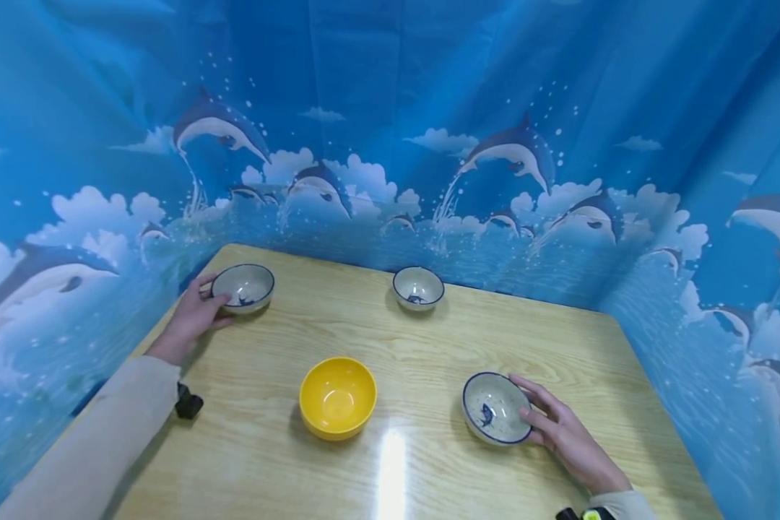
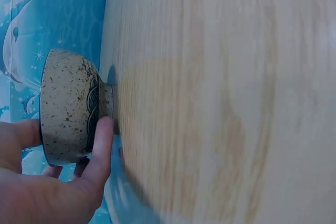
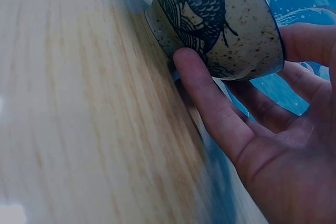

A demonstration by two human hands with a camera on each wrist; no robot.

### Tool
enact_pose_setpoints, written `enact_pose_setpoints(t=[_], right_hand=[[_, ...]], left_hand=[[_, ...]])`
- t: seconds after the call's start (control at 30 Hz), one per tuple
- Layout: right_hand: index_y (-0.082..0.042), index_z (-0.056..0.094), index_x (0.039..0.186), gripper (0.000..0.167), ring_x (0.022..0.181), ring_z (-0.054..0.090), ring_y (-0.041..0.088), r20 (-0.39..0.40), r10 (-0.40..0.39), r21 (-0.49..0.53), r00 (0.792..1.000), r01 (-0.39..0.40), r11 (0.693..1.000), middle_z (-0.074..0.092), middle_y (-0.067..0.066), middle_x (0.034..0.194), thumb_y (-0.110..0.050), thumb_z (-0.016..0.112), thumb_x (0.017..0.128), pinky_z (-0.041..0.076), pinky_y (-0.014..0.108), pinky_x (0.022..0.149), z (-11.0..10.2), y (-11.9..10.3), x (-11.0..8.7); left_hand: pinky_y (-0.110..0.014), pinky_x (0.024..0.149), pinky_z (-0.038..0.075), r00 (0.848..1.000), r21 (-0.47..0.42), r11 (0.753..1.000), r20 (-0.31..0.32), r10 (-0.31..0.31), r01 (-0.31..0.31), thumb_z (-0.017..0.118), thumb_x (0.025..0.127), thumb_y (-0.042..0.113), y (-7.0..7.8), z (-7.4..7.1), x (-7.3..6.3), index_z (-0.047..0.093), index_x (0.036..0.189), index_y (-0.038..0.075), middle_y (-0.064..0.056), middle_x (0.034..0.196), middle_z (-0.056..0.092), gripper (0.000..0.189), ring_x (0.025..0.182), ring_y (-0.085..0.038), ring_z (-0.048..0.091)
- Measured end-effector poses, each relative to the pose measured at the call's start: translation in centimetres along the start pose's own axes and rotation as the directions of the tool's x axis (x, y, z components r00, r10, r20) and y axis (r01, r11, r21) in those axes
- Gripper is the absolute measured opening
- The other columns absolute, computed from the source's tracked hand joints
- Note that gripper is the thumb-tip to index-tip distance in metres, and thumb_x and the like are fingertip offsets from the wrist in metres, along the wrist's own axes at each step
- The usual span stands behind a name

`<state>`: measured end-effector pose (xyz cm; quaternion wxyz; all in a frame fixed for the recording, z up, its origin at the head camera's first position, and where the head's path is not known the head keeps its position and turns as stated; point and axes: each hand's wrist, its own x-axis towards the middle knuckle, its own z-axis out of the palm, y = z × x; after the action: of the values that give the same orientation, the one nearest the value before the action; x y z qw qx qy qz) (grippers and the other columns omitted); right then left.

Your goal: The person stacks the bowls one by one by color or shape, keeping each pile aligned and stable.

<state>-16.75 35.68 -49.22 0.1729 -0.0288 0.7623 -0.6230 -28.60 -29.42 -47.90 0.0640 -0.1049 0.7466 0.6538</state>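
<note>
At the table's far left corner my left hand point(image 1: 196, 310) holds a speckled, blue-rimmed bowl point(image 1: 243, 288) by its side. Its foot is against or very near the tabletop in the left wrist view, where a dark wave pattern shows on the bowl point(image 2: 68, 106). On the right, my right hand point(image 1: 568, 433) grips a similar bowl point(image 1: 494, 406), which leans a little. The right wrist view shows a dark fish painted on this bowl point(image 3: 247, 40), with a finger near its foot. Whether that foot touches the table, I cannot tell.
A yellow bowl point(image 1: 338, 399) stands near the middle front of the wooden table point(image 1: 286, 462). Another blue-rimmed bowl point(image 1: 418, 289) is by the back edge. A blue dolphin-print curtain point(image 1: 377, 108) hangs behind and along both sides.
</note>
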Motion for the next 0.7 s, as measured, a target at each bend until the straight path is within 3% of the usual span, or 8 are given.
enact_pose_setpoints(t=[0.13,0.27,0.6,0.7], right_hand=[[-0.014,0.030,0.172,0.065,0.126,0.067,0.013,0.005,-0.008,0.003,1.000,0.008,1.000,0.032,0.029,0.167,-0.021,0.057,0.114,0.066,0.037,0.099,0.0,0.0,0.1],[-0.012,0.030,0.172,0.064,0.126,0.067,0.013,0.000,-0.018,0.006,1.000,0.018,1.000,0.033,0.029,0.166,-0.019,0.057,0.114,0.066,0.038,0.099,0.0,0.1,0.1],[-0.010,0.031,0.172,0.063,0.126,0.067,0.013,0.004,-0.040,0.007,0.999,0.040,0.999,0.040,0.023,0.161,-0.017,0.056,0.114,0.066,0.039,0.099,0.1,0.1,0.1],[-0.009,0.031,0.172,0.063,0.126,0.068,0.013,0.007,-0.050,0.007,0.999,0.050,0.999,0.042,0.022,0.159,-0.017,0.056,0.114,0.066,0.039,0.099,0.1,0.1,0.1]], left_hand=[[-0.032,0.105,0.062,0.998,-0.174,0.983,0.025,-0.050,0.053,0.040,0.117,0.017,0.0,0.1,-0.2,-0.013,0.174,0.013,-0.032,0.179,-0.002,0.078,0.092,-0.005,0.071],[-0.033,0.106,0.061,0.997,-0.261,0.963,0.033,-0.066,0.072,0.040,0.117,0.016,0.3,0.3,-0.4,-0.015,0.173,0.012,-0.032,0.179,0.002,0.079,0.088,-0.004,0.073],[-0.034,0.105,0.062,0.996,-0.299,0.950,0.039,-0.082,0.090,0.040,0.118,0.018,0.6,0.4,-0.9,-0.010,0.174,0.009,-0.032,0.174,0.019,0.076,0.093,-0.007,0.077],[-0.036,0.105,0.062,0.995,-0.327,0.939,0.042,-0.096,0.104,0.043,0.117,0.017,0.8,0.4,-1.2,-0.007,0.175,0.011,-0.033,0.166,0.034,0.077,0.094,-0.009,0.077]])
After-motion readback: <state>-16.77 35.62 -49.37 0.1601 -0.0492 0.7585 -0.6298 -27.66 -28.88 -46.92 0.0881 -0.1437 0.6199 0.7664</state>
